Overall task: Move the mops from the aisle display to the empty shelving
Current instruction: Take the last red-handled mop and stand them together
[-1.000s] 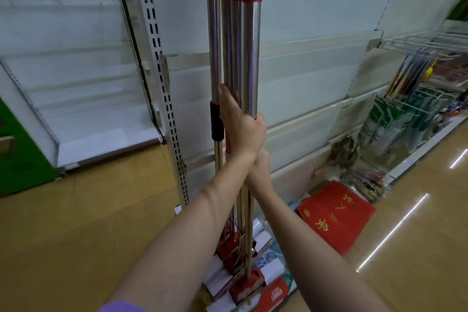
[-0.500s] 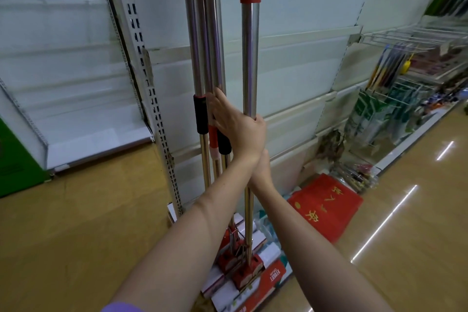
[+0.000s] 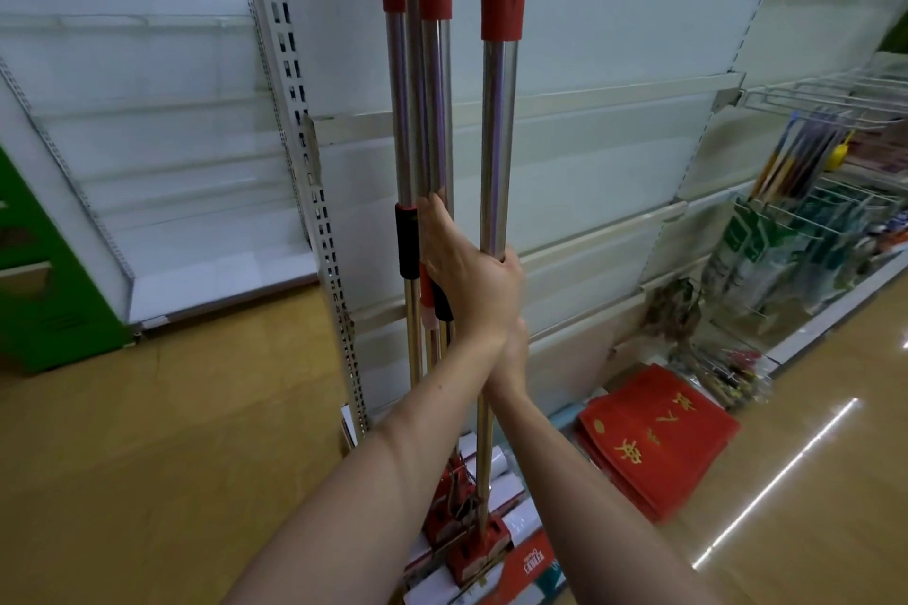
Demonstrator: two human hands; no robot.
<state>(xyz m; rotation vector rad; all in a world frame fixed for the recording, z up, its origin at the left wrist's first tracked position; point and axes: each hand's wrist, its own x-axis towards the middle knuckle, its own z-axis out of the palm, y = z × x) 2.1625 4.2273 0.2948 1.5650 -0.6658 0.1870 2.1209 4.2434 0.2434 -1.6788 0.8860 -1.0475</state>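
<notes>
White empty shelving (image 3: 614,152) behind, mops (image 3: 497,138) upright, heads down, both hands gripping handles, right apparently.

mop handles (image 3: 498,138) cropped above, right hand (image 3: 516,354) half-hidden

Two bare forearms are in view, with no sleeve, cuff or glove on either. The left hand (image 3: 464,275) carries no ring, watch or band below the fingers (image 3: 435,211). The right hand (image 3: 513,354) is mostly hidden behind it; its wrist shows no band.
</notes>
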